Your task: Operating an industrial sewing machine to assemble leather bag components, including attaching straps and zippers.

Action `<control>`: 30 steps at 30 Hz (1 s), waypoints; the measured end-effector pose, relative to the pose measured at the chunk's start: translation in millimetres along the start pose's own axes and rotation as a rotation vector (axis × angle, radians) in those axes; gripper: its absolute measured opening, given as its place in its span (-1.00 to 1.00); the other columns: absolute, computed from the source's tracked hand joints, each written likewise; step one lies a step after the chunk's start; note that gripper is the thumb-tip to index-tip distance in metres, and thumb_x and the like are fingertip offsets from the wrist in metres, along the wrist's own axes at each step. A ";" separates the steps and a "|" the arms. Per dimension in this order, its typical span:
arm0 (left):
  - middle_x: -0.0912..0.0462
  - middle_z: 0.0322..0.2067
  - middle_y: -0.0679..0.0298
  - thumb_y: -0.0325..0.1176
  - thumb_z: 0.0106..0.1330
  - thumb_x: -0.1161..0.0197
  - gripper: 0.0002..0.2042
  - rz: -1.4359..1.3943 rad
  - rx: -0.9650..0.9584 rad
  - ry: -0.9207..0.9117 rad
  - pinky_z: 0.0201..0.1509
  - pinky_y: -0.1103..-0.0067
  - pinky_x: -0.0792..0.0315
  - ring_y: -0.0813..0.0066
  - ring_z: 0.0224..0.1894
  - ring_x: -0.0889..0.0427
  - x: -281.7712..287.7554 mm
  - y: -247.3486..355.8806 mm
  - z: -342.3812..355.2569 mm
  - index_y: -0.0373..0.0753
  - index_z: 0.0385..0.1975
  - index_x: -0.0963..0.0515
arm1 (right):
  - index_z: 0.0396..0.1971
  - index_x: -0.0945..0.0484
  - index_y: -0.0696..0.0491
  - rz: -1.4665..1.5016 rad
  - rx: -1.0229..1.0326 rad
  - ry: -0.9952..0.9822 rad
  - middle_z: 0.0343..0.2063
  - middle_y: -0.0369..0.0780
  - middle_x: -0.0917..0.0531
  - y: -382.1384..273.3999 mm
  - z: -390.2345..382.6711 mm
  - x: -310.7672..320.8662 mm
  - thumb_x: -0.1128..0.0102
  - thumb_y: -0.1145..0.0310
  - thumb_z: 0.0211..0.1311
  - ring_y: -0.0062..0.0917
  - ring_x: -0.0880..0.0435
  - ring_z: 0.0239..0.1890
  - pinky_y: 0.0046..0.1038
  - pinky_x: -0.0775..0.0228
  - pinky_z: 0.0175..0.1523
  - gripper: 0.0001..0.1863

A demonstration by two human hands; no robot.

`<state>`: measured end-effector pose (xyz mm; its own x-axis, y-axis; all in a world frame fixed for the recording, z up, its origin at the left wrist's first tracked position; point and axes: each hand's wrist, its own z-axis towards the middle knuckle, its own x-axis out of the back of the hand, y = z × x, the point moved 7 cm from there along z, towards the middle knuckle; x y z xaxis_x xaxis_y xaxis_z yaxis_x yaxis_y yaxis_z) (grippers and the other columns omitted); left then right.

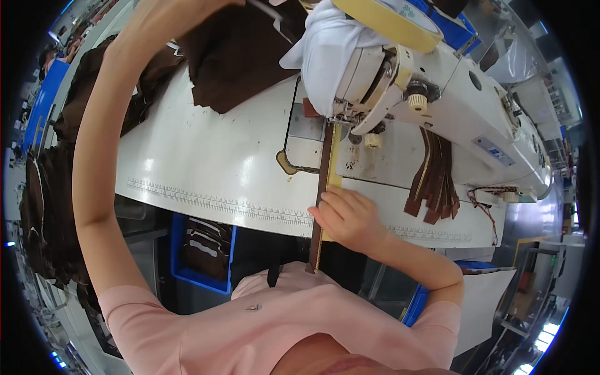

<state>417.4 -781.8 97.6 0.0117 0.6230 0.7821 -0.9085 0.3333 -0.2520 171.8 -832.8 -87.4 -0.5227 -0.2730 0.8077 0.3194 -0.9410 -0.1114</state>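
Note:
My right hand [347, 215] grips a narrow brown zipper strip [317, 250] with a yellow edge, which runs from the presser foot of a white sewing machine [450, 119] down past the table's front edge. My left arm is raised, with my left hand [215, 5] at the top edge beside dark brown fabric pieces [244, 62]; its fingers are out of clear sight. A white cloth [322, 69] drapes over the machine head, under a roll of yellow tape [400, 25].
The white worktable [187, 156] has a printed ruler along its curved front. Brown fabric piles [50, 212] line the left, and several brown strips [434, 175] lie right of the needle. A blue bin [203, 281] holding brown pieces sits below the table.

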 end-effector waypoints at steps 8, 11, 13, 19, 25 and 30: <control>-0.47 -0.50 0.23 -0.46 0.08 -0.22 -0.82 -0.207 0.536 -0.429 -0.47 0.51 -0.48 0.34 -0.57 -0.56 -107.0 182.7 -59.2 -0.34 -0.31 -0.55 | -0.40 -0.58 0.20 -0.103 0.128 -0.033 -0.31 -0.17 -0.60 15.9 40.7 -25.9 -0.25 0.48 -0.01 -0.47 -0.63 -0.39 -0.51 -0.51 -0.33 -0.85; -0.57 -0.34 0.14 -0.43 0.20 -0.20 -0.84 -0.489 0.680 -0.209 -0.27 0.40 -0.49 0.11 -0.36 -0.56 -110.0 151.6 -46.8 -0.30 -0.25 -0.54 | -0.43 -0.58 0.20 -0.113 0.245 0.067 -0.30 -0.16 -0.61 20.3 28.0 -21.8 -0.26 0.50 -0.08 -0.44 -0.65 -0.34 -0.49 -0.55 -0.25 -0.84; -0.60 -0.28 0.16 -0.42 0.22 -0.19 -0.82 -0.372 0.714 -0.156 0.00 0.40 -0.33 0.21 -0.14 -0.48 -116.1 131.6 -32.3 -0.25 -0.19 -0.54 | -0.45 -0.57 0.20 -0.133 0.244 0.137 -0.30 -0.16 -0.61 20.2 30.5 -15.0 -0.25 0.50 -0.11 -0.43 -0.66 -0.32 -0.48 -0.56 -0.22 -0.84; -0.62 -0.35 0.24 -0.37 0.18 -0.26 -0.88 -0.603 0.863 -0.343 -0.04 0.43 -0.18 0.26 -0.17 -0.47 -174.2 101.2 -56.0 -0.18 -0.30 -0.61 | -0.45 -0.56 0.16 -0.227 0.194 0.156 -0.29 -0.18 -0.61 37.9 26.8 -18.1 -0.22 0.46 -0.19 -0.43 -0.66 -0.28 -0.47 -0.56 -0.19 -0.80; -0.61 -0.43 0.19 -0.49 0.09 -0.29 -0.91 -0.480 0.823 -0.213 -0.21 0.40 -0.30 0.17 -0.29 -0.54 -166.7 107.5 -44.2 -0.23 -0.39 -0.57 | -0.42 -0.54 0.16 -0.230 0.070 0.030 -0.26 -0.16 -0.61 47.1 24.0 -25.5 -0.16 0.42 -0.16 -0.48 -0.65 -0.31 -0.54 -0.54 -0.26 -0.78; -0.56 -0.50 0.24 -0.57 -0.02 -0.35 -0.86 -0.334 0.704 -0.212 -0.40 0.38 -0.38 0.25 -0.41 -0.54 -163.8 113.2 -41.8 -0.21 -0.44 -0.65 | -0.46 -0.53 0.29 -0.170 0.051 0.011 -0.30 0.06 -0.60 46.4 21.1 -26.1 -0.19 0.45 -0.19 -0.24 -0.66 -0.27 -0.47 -0.59 -0.19 -0.75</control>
<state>330.2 -816.6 -82.9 0.3140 0.3983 0.8618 -0.9218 -0.0896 0.3773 216.9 -865.1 -101.4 -0.5813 -0.1134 0.8058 0.2653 -0.9625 0.0559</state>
